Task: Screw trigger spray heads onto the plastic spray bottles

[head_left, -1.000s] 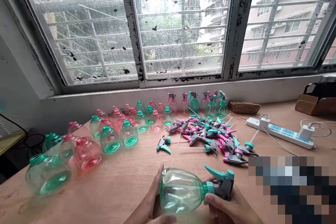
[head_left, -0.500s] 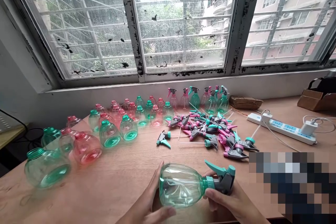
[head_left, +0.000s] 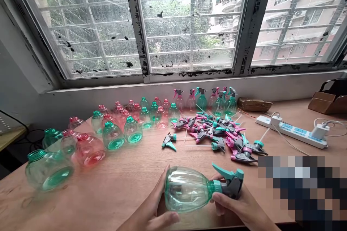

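Observation:
A clear green spray bottle (head_left: pixel 188 189) lies sideways above the near table edge, its base toward the left. A teal and grey trigger sprayer head (head_left: pixel 230 182) sits on its neck, with the teal collar around it. My left hand (head_left: pixel 154 205) is curled round the bottle's base, thumb below and fingers behind. My right hand (head_left: pixel 230 202) pinches the collar and neck between thumb and fingers; some fingers are hidden behind the bottle. Beyond them lies a pile of loose pink, teal and grey sprayer heads (head_left: pixel 214 130), and one teal sprayer head (head_left: pixel 169 141) lies apart.
Several open green bottles (head_left: pixel 48 171) and red bottles (head_left: pixel 89 149) stand on the left of the wooden table (head_left: pixel 119 187). Bottles with sprayers (head_left: pixel 201 100) line the back wall. A power strip (head_left: pixel 294 131), a brown package (head_left: pixel 254 104) and a cardboard box (head_left: pixel 328 99) are on the right.
Both hands keep their hold, and the bottle stays almost in place, its body turned slightly. The view has shifted a little.

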`<state>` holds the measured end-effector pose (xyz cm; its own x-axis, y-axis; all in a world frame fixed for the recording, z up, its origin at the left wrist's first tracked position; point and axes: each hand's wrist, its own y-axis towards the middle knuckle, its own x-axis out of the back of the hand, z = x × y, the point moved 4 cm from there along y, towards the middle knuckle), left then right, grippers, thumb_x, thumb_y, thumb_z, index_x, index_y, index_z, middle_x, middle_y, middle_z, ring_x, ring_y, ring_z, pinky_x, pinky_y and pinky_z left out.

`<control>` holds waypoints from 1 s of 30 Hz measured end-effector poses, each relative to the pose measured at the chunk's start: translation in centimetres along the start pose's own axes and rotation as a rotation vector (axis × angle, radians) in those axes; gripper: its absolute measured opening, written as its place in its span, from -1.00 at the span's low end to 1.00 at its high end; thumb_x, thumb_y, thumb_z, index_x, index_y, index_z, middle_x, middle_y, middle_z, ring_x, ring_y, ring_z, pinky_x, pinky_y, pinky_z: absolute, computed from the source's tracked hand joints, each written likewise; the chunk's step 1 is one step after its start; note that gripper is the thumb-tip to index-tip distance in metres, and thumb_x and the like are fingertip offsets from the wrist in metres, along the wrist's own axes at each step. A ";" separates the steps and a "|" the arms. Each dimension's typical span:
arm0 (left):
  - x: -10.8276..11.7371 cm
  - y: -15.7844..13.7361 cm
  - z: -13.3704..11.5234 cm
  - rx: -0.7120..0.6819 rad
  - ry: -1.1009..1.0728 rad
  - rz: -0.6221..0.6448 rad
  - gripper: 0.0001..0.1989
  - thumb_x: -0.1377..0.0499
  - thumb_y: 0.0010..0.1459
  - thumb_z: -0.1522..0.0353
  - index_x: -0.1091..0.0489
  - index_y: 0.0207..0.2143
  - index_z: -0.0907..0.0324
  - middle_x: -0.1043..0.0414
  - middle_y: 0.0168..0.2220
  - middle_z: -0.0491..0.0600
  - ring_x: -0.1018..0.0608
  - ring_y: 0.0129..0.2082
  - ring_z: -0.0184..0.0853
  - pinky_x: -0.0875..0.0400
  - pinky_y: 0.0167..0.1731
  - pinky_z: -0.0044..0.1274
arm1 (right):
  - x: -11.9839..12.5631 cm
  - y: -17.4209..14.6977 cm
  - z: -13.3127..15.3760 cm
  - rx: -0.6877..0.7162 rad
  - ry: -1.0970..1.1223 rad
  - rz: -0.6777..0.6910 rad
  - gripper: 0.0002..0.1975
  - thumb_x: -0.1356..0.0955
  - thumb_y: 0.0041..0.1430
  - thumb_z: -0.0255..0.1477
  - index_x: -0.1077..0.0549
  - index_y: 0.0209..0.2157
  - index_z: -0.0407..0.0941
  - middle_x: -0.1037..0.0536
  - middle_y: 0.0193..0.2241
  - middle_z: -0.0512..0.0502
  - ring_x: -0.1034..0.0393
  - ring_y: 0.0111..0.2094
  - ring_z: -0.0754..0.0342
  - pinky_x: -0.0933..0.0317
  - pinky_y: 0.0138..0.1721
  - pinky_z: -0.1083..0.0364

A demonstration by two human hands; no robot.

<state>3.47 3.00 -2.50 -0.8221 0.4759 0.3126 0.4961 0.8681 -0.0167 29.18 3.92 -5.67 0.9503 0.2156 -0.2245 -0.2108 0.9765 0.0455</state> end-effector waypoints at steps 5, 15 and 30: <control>0.0 0.3 0.0 -0.028 0.045 -0.014 -0.01 -0.28 0.23 0.23 0.40 0.42 -0.21 0.33 0.50 -0.19 0.16 0.47 -0.12 0.30 0.42 -0.28 | 0.2 0.0 0.1 0.032 -0.016 -0.033 -0.61 -0.55 0.04 -0.15 -0.51 -0.25 -0.13 -0.64 -0.57 -0.01 -0.44 -0.62 0.09 -0.30 -0.53 0.11; -0.3 -0.2 -0.9 -0.051 -0.050 -0.013 -0.04 -0.20 0.23 0.00 0.38 0.43 -0.08 0.24 0.50 -0.12 0.16 0.47 -0.10 0.27 0.41 -0.30 | -0.1 0.1 -0.1 0.009 0.030 -0.023 -0.55 -0.57 -0.03 -0.11 -0.51 -0.25 -0.12 -0.56 -0.65 0.09 -0.42 -0.64 0.10 -0.33 -0.54 0.10; -0.3 -0.1 -0.5 -0.054 -0.056 -0.027 0.02 -0.25 0.19 0.02 0.40 0.42 -0.09 0.28 0.50 -0.11 0.12 0.46 -0.04 0.26 0.42 -0.27 | 0.3 0.0 -0.4 0.019 0.047 -0.013 -0.60 -0.55 0.04 -0.17 -0.49 -0.22 -0.13 -0.63 -0.60 0.02 -0.42 -0.63 0.11 -0.27 -0.53 0.12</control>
<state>3.76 2.67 -2.13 -0.8491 0.4607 0.2582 0.4866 0.8726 0.0431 29.36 4.02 -6.11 0.9411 0.2030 -0.2702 -0.1938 0.9792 0.0608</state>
